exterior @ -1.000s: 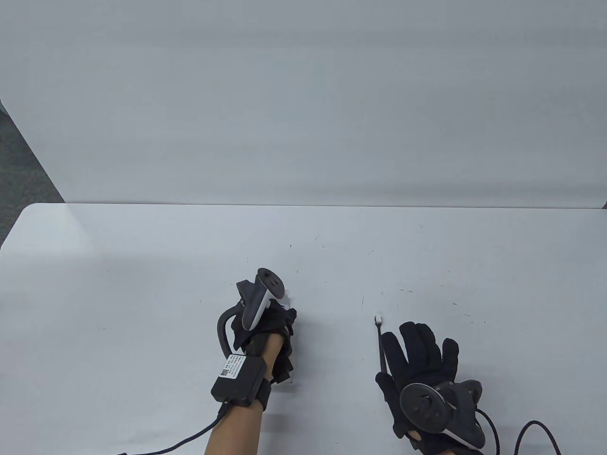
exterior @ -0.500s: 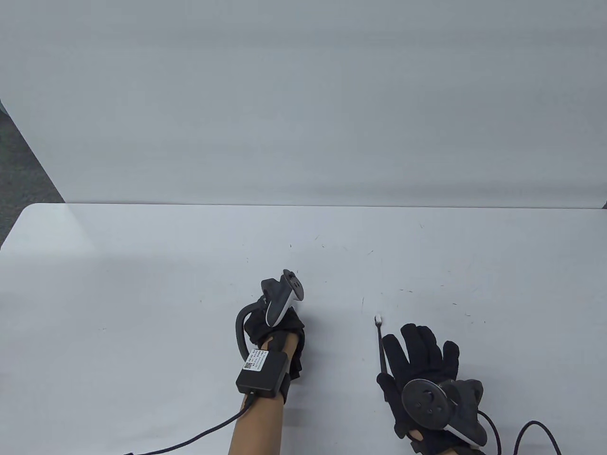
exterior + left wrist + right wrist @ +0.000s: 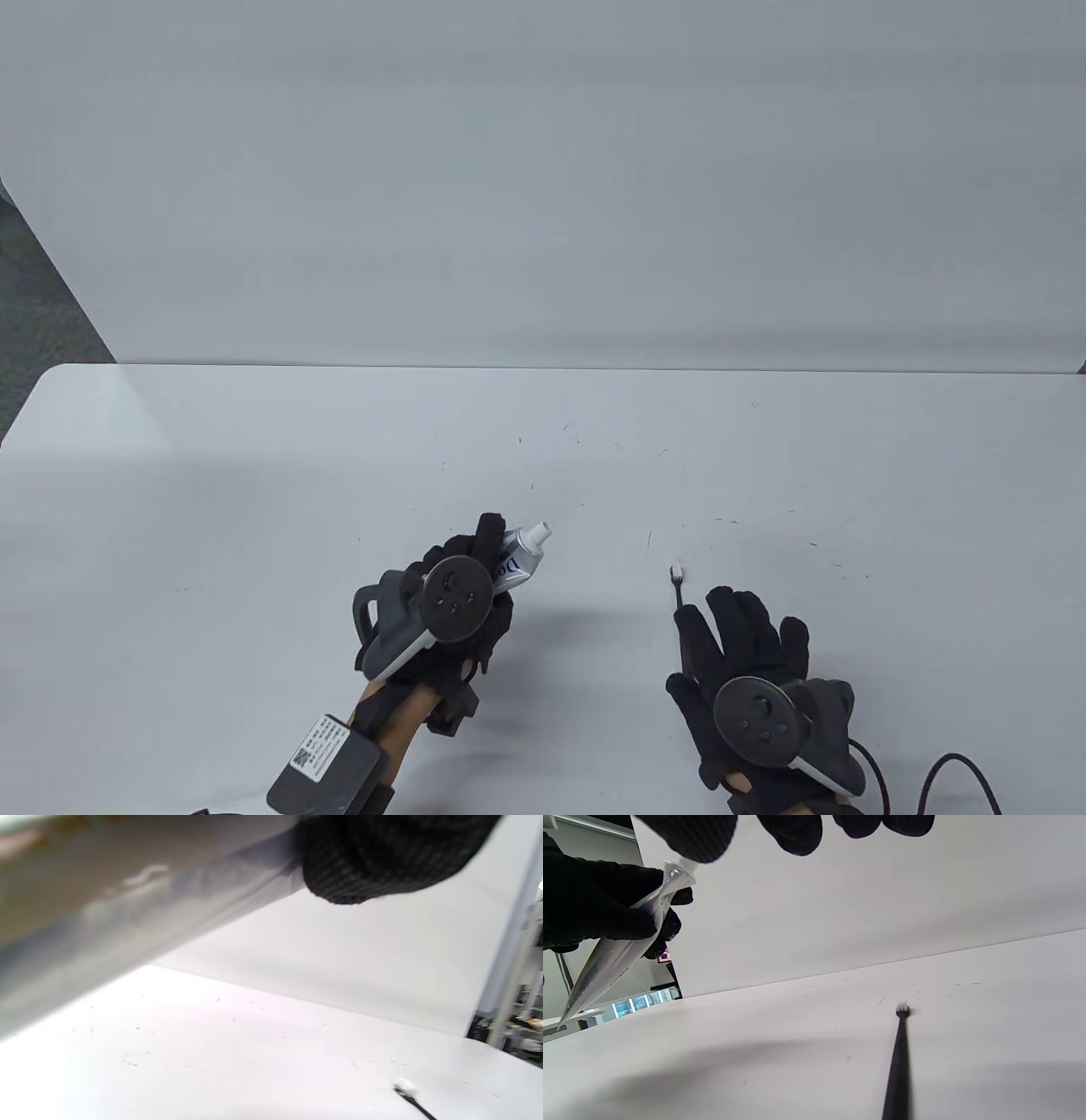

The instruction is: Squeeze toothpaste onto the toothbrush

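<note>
My left hand grips a white toothpaste tube with blue lettering and holds it above the table, its white nozzle end pointing up and to the right. The tube fills the upper left of the left wrist view, blurred. A black toothbrush with white bristles lies on the table, head pointing away from me. My right hand is spread flat just right of its handle, holding nothing. In the right wrist view the toothbrush lies under my hanging fingertips, and the tube shows at left.
The white table carries small dark scuff marks. A pale wall panel stands along its far edge. Black cables trail from both wrists at the near edge.
My left hand has lifted the tube off the table and turned over, so the tracker faces up and the nozzle now shows. My right hand has barely moved.
</note>
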A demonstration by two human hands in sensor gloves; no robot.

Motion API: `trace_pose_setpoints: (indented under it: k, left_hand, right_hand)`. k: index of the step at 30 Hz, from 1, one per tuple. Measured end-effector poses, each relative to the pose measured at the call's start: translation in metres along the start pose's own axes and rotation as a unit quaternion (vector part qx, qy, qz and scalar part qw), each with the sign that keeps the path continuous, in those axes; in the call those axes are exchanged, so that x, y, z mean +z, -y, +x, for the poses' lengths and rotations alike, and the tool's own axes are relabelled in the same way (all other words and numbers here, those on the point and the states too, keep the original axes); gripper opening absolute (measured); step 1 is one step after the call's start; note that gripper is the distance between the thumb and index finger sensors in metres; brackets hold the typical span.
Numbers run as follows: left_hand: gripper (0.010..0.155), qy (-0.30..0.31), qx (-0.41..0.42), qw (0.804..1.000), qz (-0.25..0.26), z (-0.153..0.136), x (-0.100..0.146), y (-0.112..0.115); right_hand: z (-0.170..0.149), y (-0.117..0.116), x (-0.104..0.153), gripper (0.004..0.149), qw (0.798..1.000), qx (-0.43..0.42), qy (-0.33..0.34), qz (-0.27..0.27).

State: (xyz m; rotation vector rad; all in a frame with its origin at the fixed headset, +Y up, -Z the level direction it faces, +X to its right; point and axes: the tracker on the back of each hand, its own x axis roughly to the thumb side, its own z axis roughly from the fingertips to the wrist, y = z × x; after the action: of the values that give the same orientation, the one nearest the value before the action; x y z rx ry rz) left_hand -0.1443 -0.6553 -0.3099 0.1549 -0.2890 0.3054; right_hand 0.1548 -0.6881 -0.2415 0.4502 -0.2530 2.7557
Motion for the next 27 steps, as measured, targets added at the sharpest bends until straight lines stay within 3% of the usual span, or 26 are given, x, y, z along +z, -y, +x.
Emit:
trace_pose_setpoints:
  k: [6, 8, 13, 20, 22, 27]
  left_hand:
    - [0.082, 0.065, -0.021, 0.997, 0.033, 0.006, 0.035, 0.008]
    - [0.082, 0.118, -0.002, 0.992, 0.043, 0.009, 0.042, 0.01]
    - [0.085, 0.164, 0.011, 0.986, 0.039, 0.017, 0.049, 0.009]
    - [0.096, 0.178, -0.033, 0.983, 0.031, 0.022, 0.056, 0.009]
    - [0.083, 0.17, -0.049, 0.984, 0.024, 0.023, 0.055, 0.009]
    - [0.087, 0.157, -0.073, 0.984, 0.051, 0.028, 0.059, 0.009]
  right_hand:
    - [0.016, 0.001, -0.009, 0.064, 0.993, -0.103, 0.029, -0.04]
    - [0.025, 0.004, -0.02, 0.06, 0.984, -0.166, 0.031, -0.05]
    - [0.045, 0.003, -0.043, 0.056, 0.965, -0.26, 0.026, -0.017]
    - [0.056, -0.008, -0.053, 0.045, 0.951, -0.308, 0.015, -0.036]
    - [0.056, -0.01, -0.052, 0.043, 0.946, -0.322, 0.014, -0.033]
    - [0.059, -0.013, -0.048, 0.042, 0.93, -0.363, 0.008, -0.055]
